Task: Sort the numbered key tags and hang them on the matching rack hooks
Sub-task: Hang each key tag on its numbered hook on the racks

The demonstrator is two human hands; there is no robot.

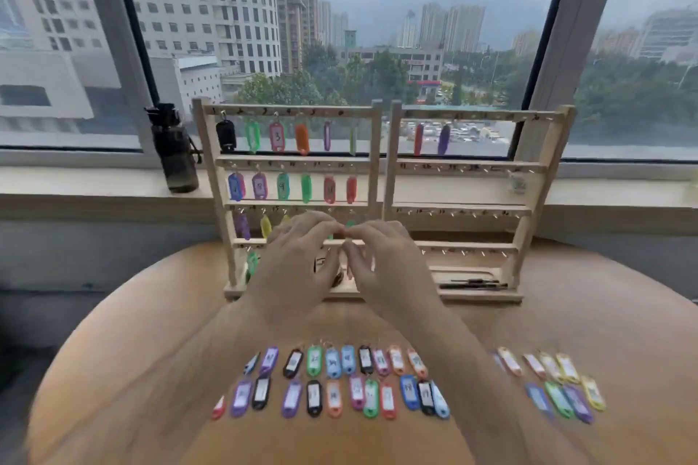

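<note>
Two wooden hook racks stand side by side at the table's far edge. The left rack (291, 162) carries coloured key tags on its upper rows. The right rack (468, 166) holds two tags on its top row. My left hand (298, 260) and my right hand (389, 264) meet fingertip to fingertip in front of the left rack's third row. Together they pinch a small dark-edged key tag (321, 265), mostly hidden behind the fingers. Several loose numbered tags (332, 381) lie in two rows on the near table, with a smaller group (559, 385) to the right.
A dark water bottle (174, 147) stands on the windowsill left of the racks, and a small jar (518, 183) sits on the sill at right. Thin black tools (472, 283) lie on the right rack's base. The round wooden table (566, 313) fills the foreground.
</note>
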